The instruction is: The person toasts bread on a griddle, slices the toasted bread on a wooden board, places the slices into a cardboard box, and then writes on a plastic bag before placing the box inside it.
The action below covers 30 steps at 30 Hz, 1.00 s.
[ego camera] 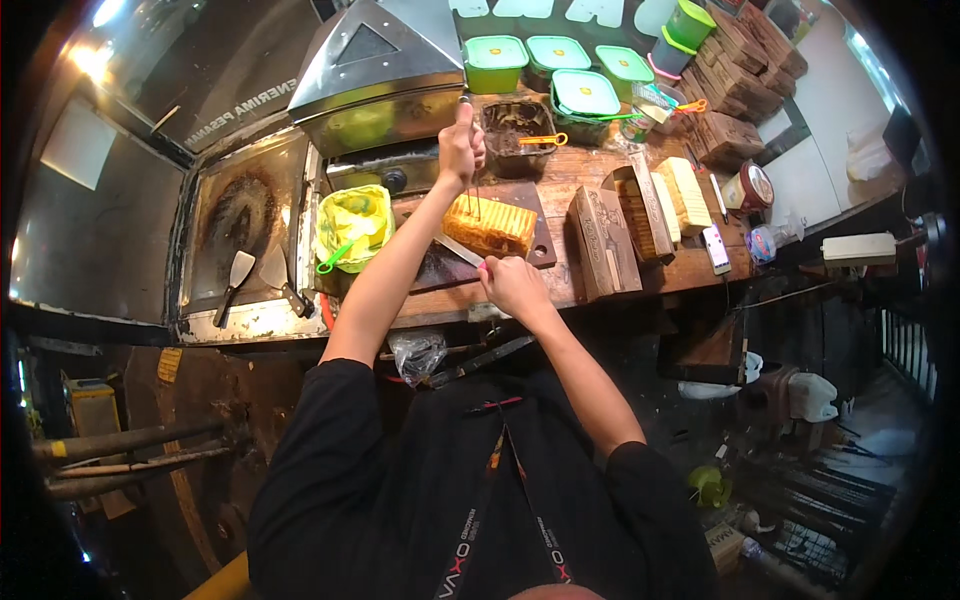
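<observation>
A toasted loaf of bread (491, 227) with grill ridges lies on a dark cutting board (544, 225). My left hand (462, 150) grips the handle of a long-tined fork (469, 199), whose tines point down at the loaf's top. In my right hand (516, 285) is the pink handle of a knife (459, 250). Its blade lies along the loaf's near left side; whether it cuts into the bread cannot be seen. Left of the board stands a yellow-green tub (355, 225) of pale spread with a green spreader (335, 257).
A griddle (247, 217) with two scrapers lies left. Behind are a metal hood (382, 82), a tub of dark spread (517, 135) and several green lidded containers (585, 91). Bread boxes (606, 240), pale loaves (684, 195) and a phone (716, 250) stand right.
</observation>
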### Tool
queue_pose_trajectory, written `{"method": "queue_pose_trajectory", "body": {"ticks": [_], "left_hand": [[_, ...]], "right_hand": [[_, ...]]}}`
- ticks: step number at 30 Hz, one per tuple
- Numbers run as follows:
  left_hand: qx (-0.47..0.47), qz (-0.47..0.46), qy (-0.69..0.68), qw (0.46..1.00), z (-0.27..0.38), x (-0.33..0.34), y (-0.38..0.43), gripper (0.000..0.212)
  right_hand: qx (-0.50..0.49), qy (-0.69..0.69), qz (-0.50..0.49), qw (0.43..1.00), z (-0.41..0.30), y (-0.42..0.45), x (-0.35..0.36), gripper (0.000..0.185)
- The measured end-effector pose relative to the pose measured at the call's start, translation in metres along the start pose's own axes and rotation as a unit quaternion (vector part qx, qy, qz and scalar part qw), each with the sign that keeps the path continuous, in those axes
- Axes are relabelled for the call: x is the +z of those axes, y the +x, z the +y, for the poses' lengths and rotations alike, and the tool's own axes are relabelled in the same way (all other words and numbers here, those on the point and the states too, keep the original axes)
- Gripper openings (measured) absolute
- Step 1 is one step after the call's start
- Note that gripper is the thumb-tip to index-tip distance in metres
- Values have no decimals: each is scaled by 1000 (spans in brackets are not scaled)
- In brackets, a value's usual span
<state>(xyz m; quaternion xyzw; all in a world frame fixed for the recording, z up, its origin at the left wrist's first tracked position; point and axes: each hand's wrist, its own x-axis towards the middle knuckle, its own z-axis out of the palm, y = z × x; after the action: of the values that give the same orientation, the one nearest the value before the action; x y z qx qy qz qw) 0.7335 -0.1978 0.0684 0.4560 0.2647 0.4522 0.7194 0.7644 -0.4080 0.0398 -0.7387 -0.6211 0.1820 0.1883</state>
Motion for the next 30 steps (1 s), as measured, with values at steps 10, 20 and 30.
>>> {"method": "queue_pose_trajectory", "body": {"ticks": [10, 20, 30], "left_hand": [[31, 17, 48, 998, -9, 9, 2, 54], [36, 32, 13, 999, 0, 9, -12, 56], [62, 1, 35, 997, -9, 6, -11, 54]], "right_hand": [[54, 11, 17, 998, 8, -8, -1, 31], [66, 26, 14, 997, 22, -68, -51, 30], [51, -16, 29, 998, 45, -105, -69, 25]]}}
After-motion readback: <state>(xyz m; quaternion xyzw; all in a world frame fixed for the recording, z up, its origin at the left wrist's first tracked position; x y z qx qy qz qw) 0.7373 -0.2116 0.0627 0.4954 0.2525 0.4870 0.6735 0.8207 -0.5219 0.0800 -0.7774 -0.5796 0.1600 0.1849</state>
